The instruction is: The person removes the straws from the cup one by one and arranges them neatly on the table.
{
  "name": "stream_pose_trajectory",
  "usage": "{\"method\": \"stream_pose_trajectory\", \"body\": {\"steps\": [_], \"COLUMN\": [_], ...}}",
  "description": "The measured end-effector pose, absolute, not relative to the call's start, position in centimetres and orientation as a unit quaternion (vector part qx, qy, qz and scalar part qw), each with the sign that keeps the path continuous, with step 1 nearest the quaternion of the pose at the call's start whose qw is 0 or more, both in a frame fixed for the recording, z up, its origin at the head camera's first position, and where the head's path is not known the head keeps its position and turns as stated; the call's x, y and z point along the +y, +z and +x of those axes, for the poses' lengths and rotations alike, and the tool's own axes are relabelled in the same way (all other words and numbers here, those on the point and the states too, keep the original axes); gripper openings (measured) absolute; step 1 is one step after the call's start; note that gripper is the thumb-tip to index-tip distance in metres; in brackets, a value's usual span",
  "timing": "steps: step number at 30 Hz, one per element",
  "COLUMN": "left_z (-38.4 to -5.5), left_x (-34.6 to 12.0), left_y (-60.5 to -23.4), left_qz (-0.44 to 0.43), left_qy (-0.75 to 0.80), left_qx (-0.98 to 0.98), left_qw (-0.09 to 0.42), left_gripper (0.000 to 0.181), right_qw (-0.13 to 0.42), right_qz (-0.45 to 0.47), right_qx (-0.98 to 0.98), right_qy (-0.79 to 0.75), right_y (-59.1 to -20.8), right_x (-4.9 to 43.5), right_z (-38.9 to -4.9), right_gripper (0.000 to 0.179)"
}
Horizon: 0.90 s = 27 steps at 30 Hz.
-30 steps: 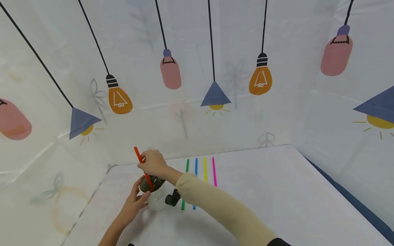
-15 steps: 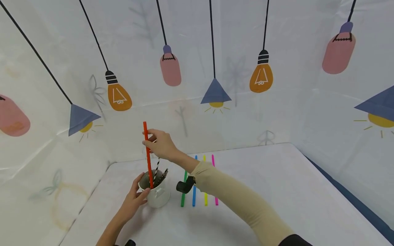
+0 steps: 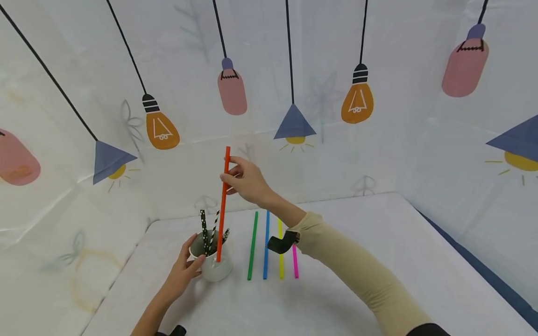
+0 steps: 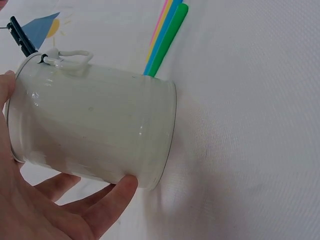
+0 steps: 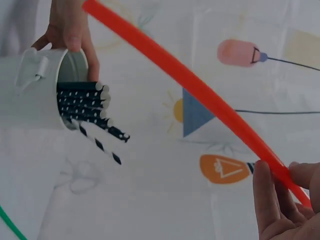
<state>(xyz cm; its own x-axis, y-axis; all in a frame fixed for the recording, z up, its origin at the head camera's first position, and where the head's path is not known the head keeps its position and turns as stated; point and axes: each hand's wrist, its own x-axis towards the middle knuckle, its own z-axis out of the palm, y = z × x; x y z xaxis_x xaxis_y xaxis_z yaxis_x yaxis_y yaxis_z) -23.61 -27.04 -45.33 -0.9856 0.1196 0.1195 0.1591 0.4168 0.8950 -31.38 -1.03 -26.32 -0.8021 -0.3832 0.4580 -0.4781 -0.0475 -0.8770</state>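
Note:
My left hand grips a white metal pail at the left of the table, thumb at the rim and fingers around its side. Inside the pail stand several black straws with white dots, plus a black-and-white striped straw. My right hand pinches a red-orange straw near its upper end, between thumb and fingers. In the right wrist view the whole lower length of this straw shows outside the pail, its free end apart from the rim.
Right of the pail, a green straw, a blue straw, a yellow straw and a pink straw lie side by side on the white table. A white sheet printed with lamps hangs behind.
My right hand has lifted the red-orange straw up out of the pail and carried it to the right. The left hand keeps its hold on the pail.

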Motion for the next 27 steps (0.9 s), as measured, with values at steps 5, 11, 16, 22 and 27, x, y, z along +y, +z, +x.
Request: {"method": "stream_pose_trajectory", "body": {"steps": [5,11,16,22,27], "left_z": [-23.7,-23.5,-23.3,-23.7,-23.7], "left_x": [-27.2,-27.2,-27.2,-27.2,-27.1], "left_y": [-45.3,-45.4,-45.4,-45.1,-45.3], "left_qz": [-0.091,-0.096,-0.099,-0.093,-0.089], "left_qy": [-0.537,-0.532,-0.532,-0.529,-0.535], "left_qx": [-0.838,-0.841,-0.84,-0.843,-0.839], "left_qw": [0.029,0.028,0.033,0.031,0.026], "left_gripper": [0.068,0.068,0.067,0.068,0.069], "right_qw": [0.021,0.031,0.025,0.025,0.015], "right_qz": [0.275,0.223,0.172,0.117,0.074], "right_qx": [-0.703,-0.73,-0.754,-0.786,-0.797], "right_qy": [0.655,0.646,0.634,0.607,0.6], "right_y": [-27.3,-29.8,-32.1,-35.0,-37.9], "right_x": [1.4,4.3,6.7,9.2,11.4], "right_z": [-31.9,-32.9,-33.4,-34.3,-35.1], "right_gripper": [0.045,0.037,0.041,0.043,0.046]}}
